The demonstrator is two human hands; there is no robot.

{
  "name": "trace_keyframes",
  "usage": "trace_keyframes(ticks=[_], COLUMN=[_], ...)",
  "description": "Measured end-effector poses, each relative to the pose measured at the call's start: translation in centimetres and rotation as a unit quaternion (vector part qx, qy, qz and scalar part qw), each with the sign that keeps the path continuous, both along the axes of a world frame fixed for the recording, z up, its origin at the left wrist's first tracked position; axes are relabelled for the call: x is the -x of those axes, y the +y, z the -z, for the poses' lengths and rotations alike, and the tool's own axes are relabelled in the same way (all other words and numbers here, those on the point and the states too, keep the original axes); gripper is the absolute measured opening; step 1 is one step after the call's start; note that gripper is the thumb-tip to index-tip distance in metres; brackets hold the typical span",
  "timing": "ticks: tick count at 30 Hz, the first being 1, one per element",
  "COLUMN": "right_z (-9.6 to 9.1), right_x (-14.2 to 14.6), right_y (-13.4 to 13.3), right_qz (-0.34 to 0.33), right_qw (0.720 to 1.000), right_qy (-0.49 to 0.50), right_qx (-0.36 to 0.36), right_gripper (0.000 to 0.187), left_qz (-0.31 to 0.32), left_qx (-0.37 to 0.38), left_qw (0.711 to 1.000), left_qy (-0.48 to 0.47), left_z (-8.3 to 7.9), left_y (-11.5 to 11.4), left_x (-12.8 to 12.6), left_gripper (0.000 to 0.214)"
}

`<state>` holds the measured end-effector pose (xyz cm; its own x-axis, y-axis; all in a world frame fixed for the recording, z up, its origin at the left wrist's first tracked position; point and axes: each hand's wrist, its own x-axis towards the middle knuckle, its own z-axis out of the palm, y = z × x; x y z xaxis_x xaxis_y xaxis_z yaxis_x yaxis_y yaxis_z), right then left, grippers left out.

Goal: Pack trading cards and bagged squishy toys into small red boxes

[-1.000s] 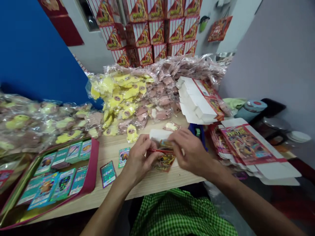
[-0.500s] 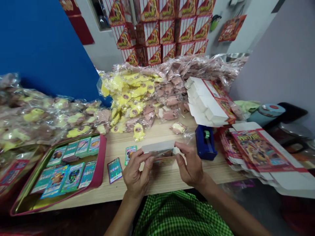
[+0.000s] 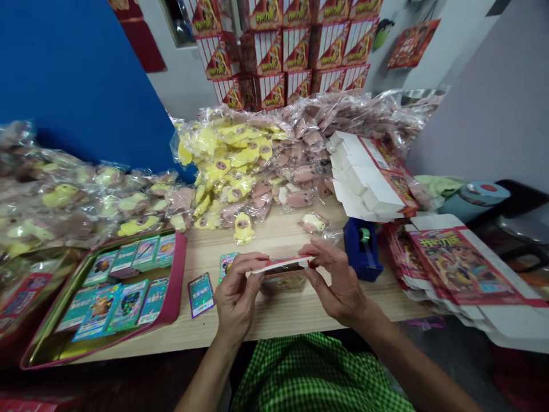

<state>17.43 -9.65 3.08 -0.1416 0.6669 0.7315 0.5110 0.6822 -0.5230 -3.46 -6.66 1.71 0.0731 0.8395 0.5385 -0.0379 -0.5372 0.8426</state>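
Observation:
Between my two hands is a small cardboard box [image 3: 283,279], its white, red-edged flap tilted over the top. A dark gap shows under the flap. My left hand [image 3: 239,297] grips the box's left end, thumb in front and fingers at the flap. My right hand [image 3: 334,280] is closed on the right end, fingertips at the flap's corner. Left of my left hand lies a teal card [image 3: 201,294], and a second card [image 3: 227,264] sits partly behind my fingers. Beyond the box are a wrapped yellow toy [image 3: 244,228] and a wrapped cream-and-brown toy [image 3: 313,222].
A pink-rimmed tin [image 3: 174,286] of card stacks stands left. Wrapped toys [image 3: 223,166] pile up behind. To the right are a blue tape dispenser [image 3: 362,252], an opened white carton [image 3: 364,177], flattened printed boxes [image 3: 467,269] and a light-blue bottle [image 3: 476,200]. Boxes [image 3: 295,48] are stacked at the back.
The box's flap has come down from standing up to lying nearly edge-on over the opening. Both hands stay at the box's ends. The view has shifted slightly.

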Motion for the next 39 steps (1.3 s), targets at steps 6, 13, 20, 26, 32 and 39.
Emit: trace_keyframes(ticks=[6,13,20,26,32,39], right_z=[-1.3,-1.9,-2.2,-1.0,-1.3,1.2], right_x=[-0.8,0.2,-0.8,-1.6,-2.1,-9.1], right_y=[-0.5,-0.5,-0.8,-0.1,-1.1,-3.2], right_qz=[-0.052,-0.021,-0.025,-0.026,0.000,0.387], right_qw=[0.994,0.996,0.983,0.972,0.992,0.853], right_qy=[-0.099,-0.086,-0.180,-0.215,-0.126,0.132], right_qx=[-0.004,0.011,-0.024,-0.086,-0.018,0.325], right_gripper=[0.030,0.021,0.011,0.021,0.026,0.010], left_qz=[0.026,-0.049,0.018,0.002,-0.016,-0.056], left_qx=[-0.025,-0.030,-0.195,-0.316,-0.365,-0.377], left_qw=[0.999,0.997,0.966,0.898,0.849,0.870], left_qy=[0.016,0.061,0.172,0.308,0.382,0.314], left_z=[0.5,0.3,-1.3,-2.1,-2.7,-1.1], left_y=[0.0,-0.6,0.2,0.5,1.0,-0.1], left_x=[0.9,0.4,1.8,2.7,2.2,-1.3], left_gripper=[0.016,0.028,0.022,0.027,0.037,0.056])
